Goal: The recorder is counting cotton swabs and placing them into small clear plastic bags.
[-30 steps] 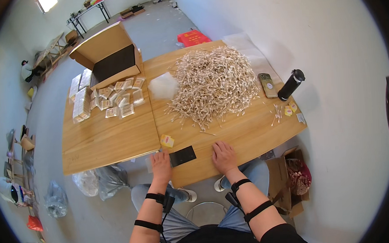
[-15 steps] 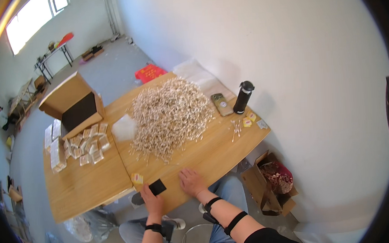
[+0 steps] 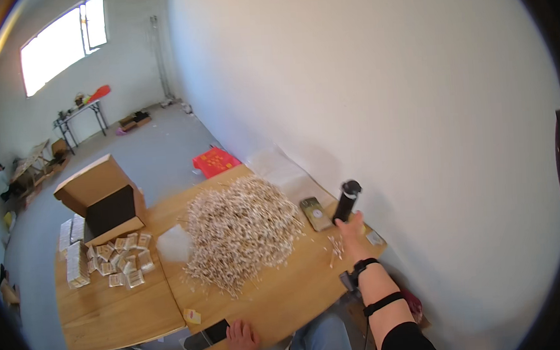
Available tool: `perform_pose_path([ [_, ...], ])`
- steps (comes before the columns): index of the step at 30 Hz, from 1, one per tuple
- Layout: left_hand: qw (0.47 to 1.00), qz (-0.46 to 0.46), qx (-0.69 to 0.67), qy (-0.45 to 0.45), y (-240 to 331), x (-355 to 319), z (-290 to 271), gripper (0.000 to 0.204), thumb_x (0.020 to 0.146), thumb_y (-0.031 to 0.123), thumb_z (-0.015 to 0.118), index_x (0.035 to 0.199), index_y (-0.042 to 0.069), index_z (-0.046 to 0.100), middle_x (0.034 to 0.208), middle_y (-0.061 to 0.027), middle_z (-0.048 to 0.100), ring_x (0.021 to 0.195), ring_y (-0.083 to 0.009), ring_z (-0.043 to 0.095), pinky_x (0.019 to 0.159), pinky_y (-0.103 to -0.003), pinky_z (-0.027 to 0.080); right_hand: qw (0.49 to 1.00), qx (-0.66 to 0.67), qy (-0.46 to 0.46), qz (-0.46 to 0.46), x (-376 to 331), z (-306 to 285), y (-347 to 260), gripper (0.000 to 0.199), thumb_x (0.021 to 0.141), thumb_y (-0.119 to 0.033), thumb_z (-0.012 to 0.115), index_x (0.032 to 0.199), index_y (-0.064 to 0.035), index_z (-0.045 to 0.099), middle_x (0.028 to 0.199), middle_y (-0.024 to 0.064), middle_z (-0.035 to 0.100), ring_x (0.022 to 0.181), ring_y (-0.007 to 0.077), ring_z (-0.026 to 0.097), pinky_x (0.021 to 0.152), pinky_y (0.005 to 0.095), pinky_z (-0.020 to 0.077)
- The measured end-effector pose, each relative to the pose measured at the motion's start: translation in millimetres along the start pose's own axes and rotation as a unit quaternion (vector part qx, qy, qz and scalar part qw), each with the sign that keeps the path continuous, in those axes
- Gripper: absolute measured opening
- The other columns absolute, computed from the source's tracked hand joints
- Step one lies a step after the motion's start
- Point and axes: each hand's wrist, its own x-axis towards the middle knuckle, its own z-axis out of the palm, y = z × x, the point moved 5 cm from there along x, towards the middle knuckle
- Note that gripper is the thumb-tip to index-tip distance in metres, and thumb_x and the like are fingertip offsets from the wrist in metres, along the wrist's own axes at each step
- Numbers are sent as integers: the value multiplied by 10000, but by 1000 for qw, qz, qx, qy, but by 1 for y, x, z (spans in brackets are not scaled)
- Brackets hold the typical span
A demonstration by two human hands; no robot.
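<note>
My left hand [image 3: 243,344] lies flat at the table's near edge, its fingers extended and holding nothing. Just left of it is a flat black rectangular piece [image 3: 216,333], with a grey rounded piece [image 3: 195,342] beside that. My right arm stretches out to the far right. There my right hand [image 3: 351,233] is spread at the foot of a black bottle [image 3: 346,201], thumb and fingers apart; whether it touches the bottle is unclear. A phone [image 3: 315,214] lies left of the bottle. Several loose cotton swabs [image 3: 335,252] lie beside the hand.
A large heap of cotton swabs [image 3: 242,235] covers the table's middle, with a white sheet [image 3: 176,244] at its left. Small clear packs [image 3: 124,261] and white stacks [image 3: 76,267] sit before an open cardboard box [image 3: 94,180]. A small yellow packet [image 3: 192,316] lies near the front edge.
My right hand has moved from the near table edge out to the bottle, covering the spot with the yellow packets. My left hand has shifted off the black piece to its right. The view has tilted up.
</note>
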Motion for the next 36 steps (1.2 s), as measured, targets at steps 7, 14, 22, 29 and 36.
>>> perform_pose_path([
  [7,997,-57,-38,-23,0,-12,15,401,850,270,584,1182,47,600,1286,-195,518,1275,-382,416,1098,-527,297,987,155,46,-21,82,25,35,1111,575,-250,881,1446,-4,236,1330,213,487,1233,361,487,1084,416,361],
  [14,996,-45,-53,-50,7,-14,21,424,858,295,571,1208,56,584,1316,-184,505,1281,-360,420,1109,-508,297,990,73,104,-53,80,5,20,814,594,-199,878,1270,-10,465,1114,217,639,1049,396,619,933,453,479],
  [22,996,-42,-75,-33,-3,-7,28,444,847,293,584,1223,57,573,1329,-187,494,1290,-368,412,1120,-500,286,872,365,-216,-244,-48,-30,-92,721,672,3,809,1305,-69,471,1230,60,570,1109,193,572,962,375,475],
  [29,936,-93,-341,-6,-16,-1,-40,579,895,386,590,1373,85,467,1430,-209,407,1332,-388,374,1099,-503,311,684,254,-585,-355,-291,-59,-147,497,758,-117,821,1182,-90,563,1126,42,619,1111,173,576,959,374,465],
  [36,818,509,-234,-131,86,-6,-272,674,853,473,635,1394,123,437,1399,-226,432,1239,-426,467,1003,-510,410,490,115,-841,-200,-429,-90,-94,644,758,-111,800,1318,-58,485,1123,58,612,1013,176,560,853,335,486],
])
